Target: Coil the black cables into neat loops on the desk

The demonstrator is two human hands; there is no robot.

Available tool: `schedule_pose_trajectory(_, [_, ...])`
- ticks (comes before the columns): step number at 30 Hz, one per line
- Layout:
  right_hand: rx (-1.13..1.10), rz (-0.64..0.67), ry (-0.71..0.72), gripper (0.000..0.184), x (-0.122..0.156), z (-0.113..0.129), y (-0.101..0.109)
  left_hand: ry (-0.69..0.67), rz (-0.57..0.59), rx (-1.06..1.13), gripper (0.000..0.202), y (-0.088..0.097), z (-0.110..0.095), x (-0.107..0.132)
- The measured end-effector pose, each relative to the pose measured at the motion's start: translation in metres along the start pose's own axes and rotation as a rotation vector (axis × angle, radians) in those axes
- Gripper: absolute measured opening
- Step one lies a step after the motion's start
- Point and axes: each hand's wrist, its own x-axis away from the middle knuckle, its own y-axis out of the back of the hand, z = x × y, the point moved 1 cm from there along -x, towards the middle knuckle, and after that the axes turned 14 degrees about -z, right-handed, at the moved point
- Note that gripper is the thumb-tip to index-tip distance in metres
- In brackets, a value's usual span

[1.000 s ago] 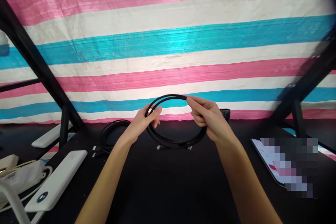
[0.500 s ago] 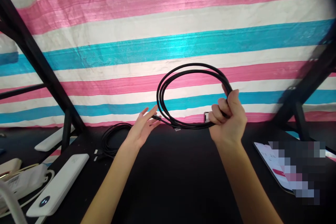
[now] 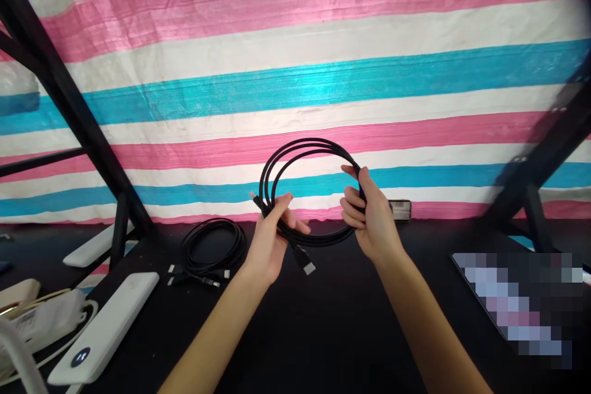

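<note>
A black cable (image 3: pixel 313 142) is wound in a loose coil of several turns, held up above the black table. My right hand (image 3: pixel 369 215) is closed round the coil's right side. On the left side, my left hand (image 3: pixel 272 237) grips the turns, thumb across them and the other fingers partly curled. One flat metal-tipped plug (image 3: pixel 305 261) hangs below the coil beside my left hand. Another cable end (image 3: pixel 255 199) pokes out at the upper left of that hand. A second coiled black cable (image 3: pixel 215 221) with several plugs lies on the table to the left.
White power bank (image 3: pixel 108 326) with a lit round display lies at front left, beside a white power strip (image 3: pixel 50 320). Another white slab (image 3: pixel 95 246) sits behind. A phone-like device (image 3: pixel 508 301), partly blurred, is at right. A small framed object (image 3: pixel 401 210) stands by the striped sheet (image 3: pixel 314 80).
My right hand has brought the coil left and a little down. My left hand has moved right and closed on the coil's left side. A plug now hangs below it.
</note>
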Motion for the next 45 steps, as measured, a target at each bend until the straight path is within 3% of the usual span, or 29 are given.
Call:
schedule_pose_trajectory(4, [0.013,0.038,-0.041,0.042,0.004,-0.008,-0.005,0.068,-0.095,0.198,0.051,0.000,-0.001,0.002])
schedule_pose_trajectory(9, [0.012,-0.044,-0.013,0.044,0.014,-0.025,-0.017,0.064,-0.236,0.266,0.049,0.002,0.011,-0.001])
schedule_pose_trajectory(13, [0.219,0.003,0.047,0.049,0.000,-0.039,-0.008,0.206,-0.272,0.252,0.044,0.002,0.040,-0.006])
schedule_pose_trajectory(17, [0.559,0.014,0.149,0.048,-0.026,-0.040,0.016,0.330,-0.228,0.082,0.035,0.004,0.071,-0.011])
schedule_pose_trajectory(21, [0.679,-0.013,0.194,0.041,-0.035,-0.028,0.032,0.189,-0.132,-0.159,0.029,0.007,0.083,-0.018])
schedule_pose_trajectory(23, [0.730,-0.003,0.199,0.038,-0.036,-0.024,0.034,0.066,-0.144,-0.102,0.031,0.009,0.075,-0.023])
schedule_pose_trajectory(26, [0.871,0.094,0.170,0.038,-0.035,-0.026,0.036,-0.051,-0.143,0.026,0.044,0.012,0.048,-0.032])
schedule_pose_trajectory(29, [0.910,0.232,0.113,0.035,-0.031,-0.029,0.032,0.018,0.016,0.007,0.047,0.016,0.016,-0.037])
schedule_pose_trajectory(31, [0.802,0.248,0.080,0.038,-0.025,-0.028,0.025,0.077,0.115,-0.033,0.050,0.019,-0.001,-0.038])
schedule_pose_trajectory(34, [0.566,0.140,0.039,0.077,-0.016,-0.026,0.012,0.200,0.195,-0.038,0.053,0.024,-0.018,-0.039])
schedule_pose_trajectory(36, [0.448,0.065,0.038,0.089,-0.012,-0.025,0.006,0.298,0.240,0.018,0.051,0.028,-0.025,-0.041])
schedule_pose_trajectory(40, [0.318,0.041,0.077,0.075,-0.010,-0.022,0.003,0.402,0.342,0.135,0.054,0.032,-0.031,-0.044])
schedule_pose_trajectory(45, [0.259,0.031,0.117,0.054,-0.010,-0.019,0.003,0.411,0.388,0.155,0.058,0.030,-0.031,-0.041])
